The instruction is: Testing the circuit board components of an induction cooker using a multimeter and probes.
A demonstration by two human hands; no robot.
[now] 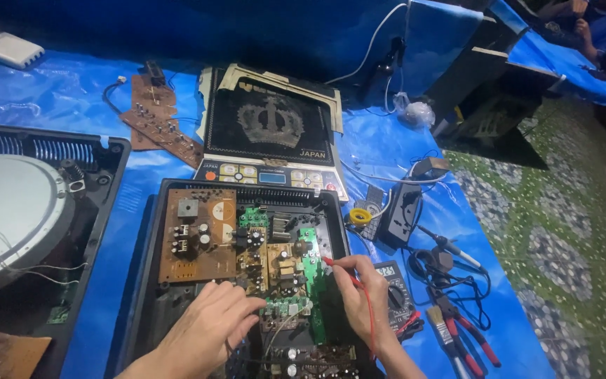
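An opened black cooker housing point(147, 270) lies in front of me with brown and green circuit boards point(198, 238) inside. My left hand point(208, 326) rests on the lower boards, fingers bent down onto a small green board point(285, 307); whether it holds a probe I cannot tell. My right hand point(359, 295) pinches a red multimeter probe point(332, 263), its tip touching the upright green board point(310, 263). The red lead runs down along my wrist. A multimeter point(393, 286) lies just right of that hand, partly hidden by it.
The cooker's black glass top panel point(271, 130) lies behind the housing. A second opened cooker with a round coil plate point(12, 203) sits left. Loose brown boards point(159, 116), a solder roll point(359, 216), a black power strip point(401, 210), red-handled pliers point(468, 333) and a brush lie on the blue sheet.
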